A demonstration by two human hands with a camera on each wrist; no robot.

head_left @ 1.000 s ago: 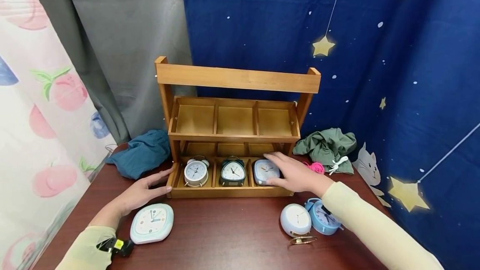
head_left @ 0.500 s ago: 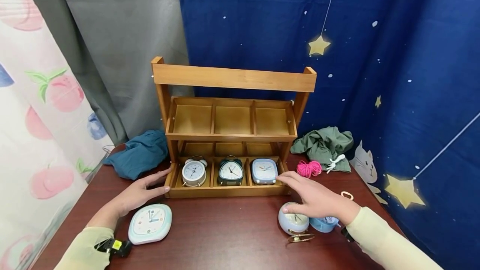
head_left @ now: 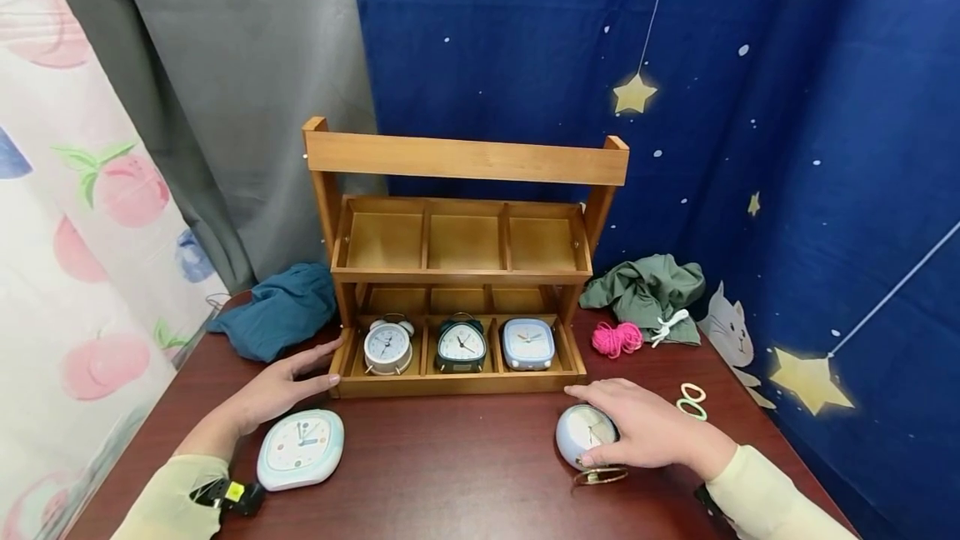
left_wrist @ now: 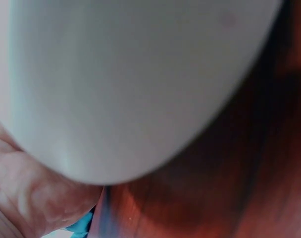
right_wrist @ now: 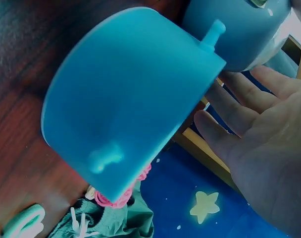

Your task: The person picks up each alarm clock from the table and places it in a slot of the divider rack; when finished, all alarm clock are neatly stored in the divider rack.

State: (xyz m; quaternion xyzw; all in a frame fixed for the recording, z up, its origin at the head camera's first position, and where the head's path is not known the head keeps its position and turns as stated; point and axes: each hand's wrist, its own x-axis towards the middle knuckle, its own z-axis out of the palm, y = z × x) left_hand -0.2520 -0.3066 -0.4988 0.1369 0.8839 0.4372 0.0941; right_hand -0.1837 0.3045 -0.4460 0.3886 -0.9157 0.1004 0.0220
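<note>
My left hand (head_left: 262,397) rests its extended fingers against the left end of the wooden shelf (head_left: 457,387). Beside it lies a mint-white clock (head_left: 300,450), whose body fills most of the left wrist view. My right hand (head_left: 652,427) reaches over a round pale-blue clock (head_left: 577,437), thumb at its near side and fingers past its far side. In the right wrist view its fingers are fairly straight, tips at the edge of the round clock (right_wrist: 234,34). A bright blue alarm clock (right_wrist: 125,99) stands beside the palm there; in the head view the hand hides it.
The shelf's lower row holds a white alarm clock (head_left: 388,347), a dark green clock (head_left: 461,344) and a square blue clock (head_left: 528,343). Pink yarn (head_left: 617,340), green cloth (head_left: 645,294) and pale rings (head_left: 692,401) lie right. Teal cloth (head_left: 277,311) lies left.
My right hand has left the square blue clock in the right compartment and moved toward me and down to the round pale-blue clock. The left hand stays at the shelf's end.
</note>
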